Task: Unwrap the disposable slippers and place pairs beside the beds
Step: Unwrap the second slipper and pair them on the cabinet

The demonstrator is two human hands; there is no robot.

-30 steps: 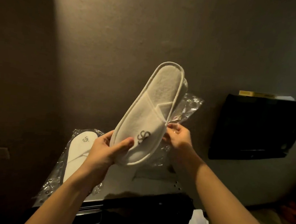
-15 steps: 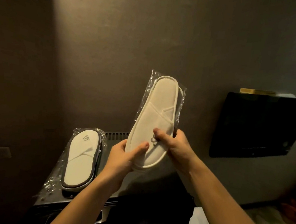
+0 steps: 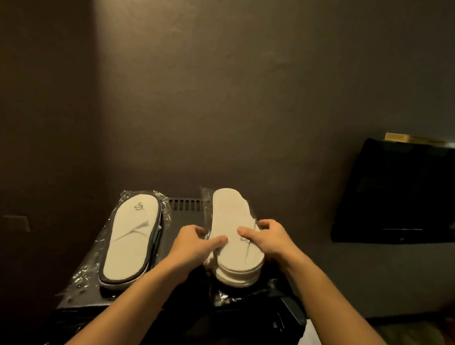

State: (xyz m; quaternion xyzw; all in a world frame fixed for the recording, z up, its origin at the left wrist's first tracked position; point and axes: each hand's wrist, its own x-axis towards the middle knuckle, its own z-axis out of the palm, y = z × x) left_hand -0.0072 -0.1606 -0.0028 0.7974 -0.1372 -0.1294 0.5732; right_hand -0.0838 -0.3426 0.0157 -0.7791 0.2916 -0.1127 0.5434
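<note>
Now that you've brought the unwrapped slippers [image 3: 235, 238] down from mid-air onto the loose plastic wrap [image 3: 239, 294] on the dark cabinet [image 3: 189, 213], your left hand [image 3: 190, 245] holds the stack's left edge, thumb on top, and your right hand [image 3: 271, 239] grips its right edge; the wrapped pair [image 3: 131, 239] lies just left, still sealed, so one pair looks freed and the second needs opening before either goes bedside
</note>
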